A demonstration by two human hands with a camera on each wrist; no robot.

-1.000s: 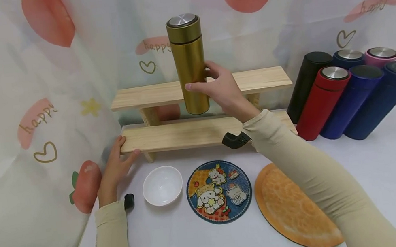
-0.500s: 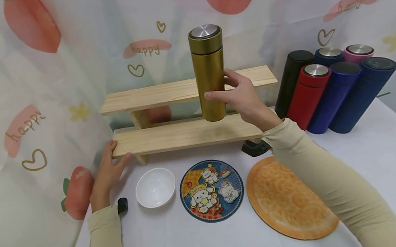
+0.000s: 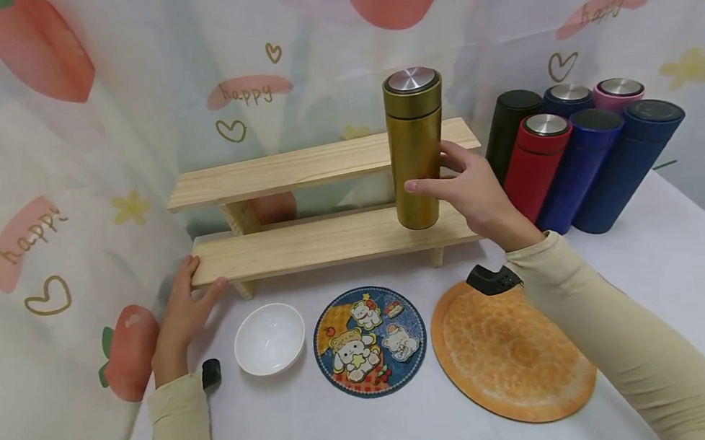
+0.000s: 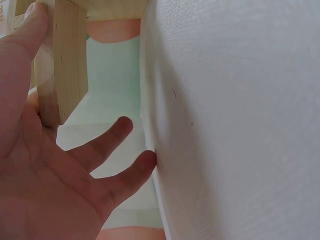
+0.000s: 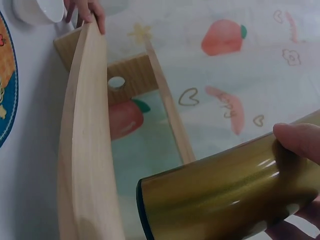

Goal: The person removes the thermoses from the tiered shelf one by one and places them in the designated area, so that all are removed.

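Note:
My right hand (image 3: 483,194) grips a gold thermos bottle (image 3: 415,147) with a silver-topped lid, thumb on the near side. The bottle is upright in front of the right part of the two-tier wooden shelf (image 3: 303,244); its base overlaps the lower board in the head view. In the right wrist view a small gap shows between the bottle's base and that board. My left hand (image 3: 182,315) holds the left end of the lower board. The left wrist view shows the thumb on one side of the board (image 4: 70,65) and two other fingers spread below it, off the wood.
Several thermos bottles stand at the right, a red bottle (image 3: 538,162) and a black bottle (image 3: 509,133) closest to the shelf. A white bowl (image 3: 269,339), a round cartoon mat (image 3: 369,341) and an orange-brown round mat (image 3: 514,354) lie in front. A patterned cloth hangs behind.
My right hand has carried the gold bottle down and to the right, from before the upper board to the lower board's level. The left hand stays on the shelf end; the head view has shifted slightly.

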